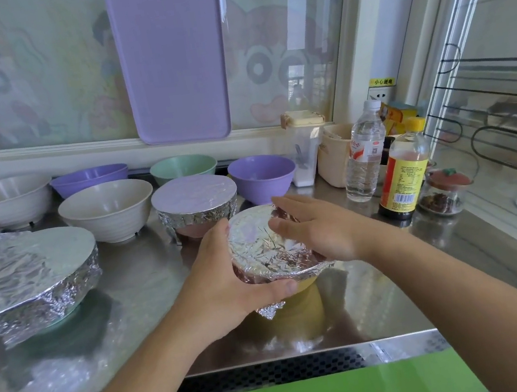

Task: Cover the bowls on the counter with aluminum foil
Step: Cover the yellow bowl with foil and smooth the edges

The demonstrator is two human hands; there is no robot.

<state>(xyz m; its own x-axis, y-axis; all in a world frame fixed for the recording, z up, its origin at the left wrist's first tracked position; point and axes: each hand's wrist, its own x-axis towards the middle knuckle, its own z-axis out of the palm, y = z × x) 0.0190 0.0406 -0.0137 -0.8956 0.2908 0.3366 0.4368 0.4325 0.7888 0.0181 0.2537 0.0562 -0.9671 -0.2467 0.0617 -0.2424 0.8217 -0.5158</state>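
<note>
A yellow bowl [300, 285] stands at the counter's middle front, its top wrapped in crinkled aluminum foil [260, 247]. My left hand [225, 278] grips the bowl's left and near rim, thumb curled along the foil edge. My right hand [311, 224] lies flat on the right side of the foil, fingers straight. Behind it stands a pink bowl covered with foil [195, 198]. At the left sits a large green bowl covered with foil [27, 277]. Uncovered bowls stand behind: two cream [108, 208] [6, 200], two purple [262, 176] [90, 179], one green [183, 166].
A water bottle [365, 153], a sauce bottle [404, 179] and a small spice jar [445, 194] stand at the right. A purple tray [171, 57] leans on the window. A white container [305, 147] and beige basket [333, 154] stand behind. The steel counter edge [274, 358] runs along the front.
</note>
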